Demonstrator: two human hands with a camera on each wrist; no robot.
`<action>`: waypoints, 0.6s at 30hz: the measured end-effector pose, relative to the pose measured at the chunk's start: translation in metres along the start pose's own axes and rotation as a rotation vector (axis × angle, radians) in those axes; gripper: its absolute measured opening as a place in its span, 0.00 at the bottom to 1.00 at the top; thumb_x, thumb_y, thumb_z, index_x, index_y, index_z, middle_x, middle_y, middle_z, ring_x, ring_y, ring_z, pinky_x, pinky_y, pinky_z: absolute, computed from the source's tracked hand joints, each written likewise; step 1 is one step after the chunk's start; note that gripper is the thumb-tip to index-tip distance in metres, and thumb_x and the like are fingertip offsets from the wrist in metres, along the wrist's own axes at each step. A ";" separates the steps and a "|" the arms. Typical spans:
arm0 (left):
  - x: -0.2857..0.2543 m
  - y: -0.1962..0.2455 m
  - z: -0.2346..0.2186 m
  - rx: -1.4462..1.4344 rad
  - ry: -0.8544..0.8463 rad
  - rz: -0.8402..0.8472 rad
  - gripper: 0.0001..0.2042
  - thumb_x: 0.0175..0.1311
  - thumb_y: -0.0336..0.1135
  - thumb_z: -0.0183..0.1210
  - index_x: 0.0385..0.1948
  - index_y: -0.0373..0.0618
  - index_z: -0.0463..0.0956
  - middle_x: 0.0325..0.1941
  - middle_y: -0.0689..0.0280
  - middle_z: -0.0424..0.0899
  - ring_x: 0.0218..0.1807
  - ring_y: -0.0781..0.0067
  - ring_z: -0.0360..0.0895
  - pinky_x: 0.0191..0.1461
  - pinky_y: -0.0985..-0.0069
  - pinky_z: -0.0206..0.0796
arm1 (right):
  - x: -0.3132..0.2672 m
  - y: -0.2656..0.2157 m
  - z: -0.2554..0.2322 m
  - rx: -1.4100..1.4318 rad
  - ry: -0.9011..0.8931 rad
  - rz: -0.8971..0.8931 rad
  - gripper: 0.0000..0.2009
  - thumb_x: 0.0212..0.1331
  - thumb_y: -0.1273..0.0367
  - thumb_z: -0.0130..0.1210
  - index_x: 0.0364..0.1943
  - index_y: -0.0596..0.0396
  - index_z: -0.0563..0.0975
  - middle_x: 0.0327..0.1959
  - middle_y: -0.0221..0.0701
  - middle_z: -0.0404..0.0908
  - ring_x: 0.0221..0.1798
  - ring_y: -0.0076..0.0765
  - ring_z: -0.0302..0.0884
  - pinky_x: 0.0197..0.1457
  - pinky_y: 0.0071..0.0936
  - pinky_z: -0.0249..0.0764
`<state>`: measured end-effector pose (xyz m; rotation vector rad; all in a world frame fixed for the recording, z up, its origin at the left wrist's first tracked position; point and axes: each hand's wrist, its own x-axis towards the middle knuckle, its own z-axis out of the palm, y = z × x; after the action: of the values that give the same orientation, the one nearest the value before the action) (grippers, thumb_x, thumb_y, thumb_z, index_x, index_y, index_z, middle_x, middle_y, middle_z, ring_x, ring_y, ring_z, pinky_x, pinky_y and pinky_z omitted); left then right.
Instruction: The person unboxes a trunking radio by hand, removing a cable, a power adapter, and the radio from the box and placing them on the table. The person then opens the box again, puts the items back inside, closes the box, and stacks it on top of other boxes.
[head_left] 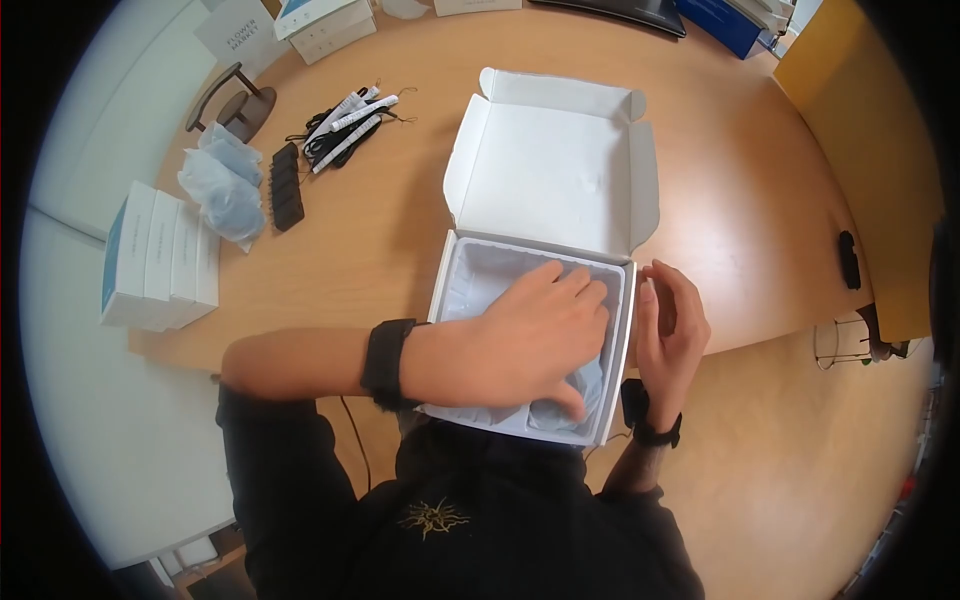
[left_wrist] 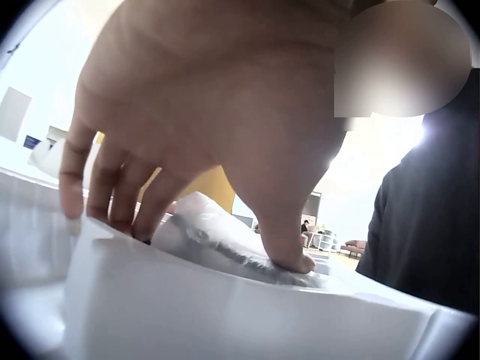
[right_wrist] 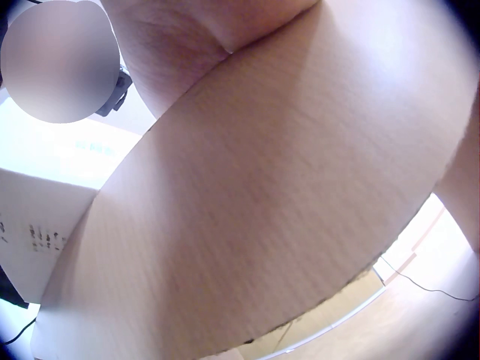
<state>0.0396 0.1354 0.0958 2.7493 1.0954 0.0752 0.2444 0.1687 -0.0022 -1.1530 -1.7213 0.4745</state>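
Observation:
An open white box (head_left: 633, 300) with its lid folded back holds a pale plastic tray (head_left: 490, 262). Inside, on the right side, lies a clear plastic bag (head_left: 588, 385). My left hand (head_left: 540, 335) reaches across the tray and grips the bag, fingers on the far side and thumb on the near side. The left wrist view shows the bag (left_wrist: 199, 236) between the fingers and thumb of the left hand (left_wrist: 187, 97); its contents are unclear. Just outside the box's right wall, my right hand (head_left: 678, 335) has loosely bent fingers and holds nothing.
White boxes (head_left: 160, 255) stand at the left, with plastic bags (head_left: 225, 185), a black ribbed block (head_left: 286, 187) and corded white sticks (head_left: 350, 125) nearby. A brown stand (head_left: 245, 110), more boxes (head_left: 325, 30) and a black laptop (head_left: 625, 12) are farther back.

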 end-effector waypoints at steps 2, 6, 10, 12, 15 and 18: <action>0.000 0.001 -0.001 0.035 0.019 -0.013 0.35 0.45 0.64 0.69 0.33 0.34 0.75 0.38 0.59 0.75 0.48 0.60 0.72 0.51 0.69 0.64 | 0.000 -0.002 -0.001 -0.008 -0.003 -0.012 0.12 0.64 0.76 0.59 0.50 0.62 0.79 0.44 0.42 0.85 0.48 0.49 0.84 0.54 0.37 0.77; 0.001 -0.001 0.000 0.017 0.028 -0.004 0.34 0.44 0.64 0.70 0.33 0.34 0.75 0.38 0.59 0.75 0.48 0.61 0.72 0.51 0.69 0.64 | 0.000 -0.001 -0.001 -0.009 -0.008 -0.017 0.11 0.64 0.76 0.59 0.50 0.62 0.79 0.44 0.42 0.85 0.48 0.49 0.84 0.54 0.37 0.77; 0.002 0.002 -0.003 0.002 0.005 -0.028 0.34 0.44 0.63 0.71 0.33 0.35 0.75 0.39 0.60 0.75 0.49 0.61 0.72 0.50 0.69 0.63 | 0.000 0.000 -0.001 -0.010 -0.001 -0.028 0.11 0.64 0.76 0.59 0.50 0.62 0.79 0.44 0.42 0.85 0.48 0.49 0.84 0.54 0.37 0.77; 0.002 0.003 -0.004 0.002 0.003 -0.034 0.34 0.43 0.63 0.71 0.33 0.35 0.75 0.39 0.60 0.75 0.49 0.61 0.72 0.50 0.69 0.63 | 0.000 0.000 -0.001 -0.017 -0.003 -0.033 0.11 0.64 0.76 0.59 0.49 0.62 0.79 0.44 0.42 0.85 0.48 0.49 0.84 0.54 0.37 0.77; 0.001 0.007 -0.004 -0.015 0.027 -0.030 0.33 0.43 0.62 0.72 0.34 0.35 0.75 0.39 0.60 0.75 0.49 0.62 0.72 0.50 0.69 0.63 | 0.001 -0.002 0.000 -0.025 0.000 -0.042 0.11 0.63 0.76 0.59 0.49 0.62 0.79 0.44 0.43 0.85 0.47 0.49 0.83 0.54 0.37 0.77; -0.001 0.012 -0.003 0.011 0.008 -0.015 0.33 0.42 0.60 0.73 0.35 0.35 0.75 0.39 0.60 0.76 0.50 0.62 0.72 0.51 0.69 0.64 | 0.001 -0.004 0.000 -0.023 0.003 -0.041 0.11 0.63 0.76 0.59 0.49 0.63 0.79 0.43 0.43 0.85 0.47 0.49 0.83 0.53 0.37 0.77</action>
<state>0.0470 0.1263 0.1006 2.7520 1.1222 0.0779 0.2428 0.1679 0.0015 -1.1318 -1.7486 0.4281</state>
